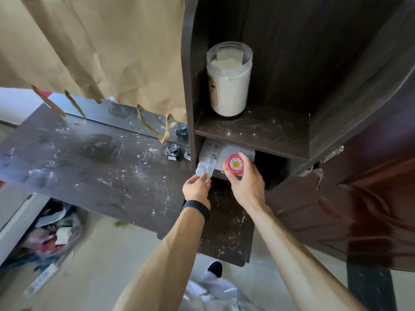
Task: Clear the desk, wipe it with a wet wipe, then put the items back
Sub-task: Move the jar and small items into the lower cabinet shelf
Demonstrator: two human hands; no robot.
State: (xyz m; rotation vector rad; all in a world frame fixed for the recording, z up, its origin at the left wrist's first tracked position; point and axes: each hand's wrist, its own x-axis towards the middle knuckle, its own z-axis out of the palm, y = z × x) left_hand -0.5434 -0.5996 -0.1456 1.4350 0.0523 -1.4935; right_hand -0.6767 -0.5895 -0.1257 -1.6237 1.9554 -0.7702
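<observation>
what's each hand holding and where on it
The left hand pinches the blister strips at their near end; the right hand grips the small jar around its daisy-printed lid.

We record a beige curtain (pixel 89 41) at upper left. Beside it stands a dark wood shelf unit (pixel 348 97), adjoining a dark desk (pixel 67 171) speckled with white dust. A reflective strip (pixel 101 108) runs along the desk's back edge. At right, a reddish-brown door (pixel 370 209). The floor (pixel 107 243) is pale and smooth.
</observation>
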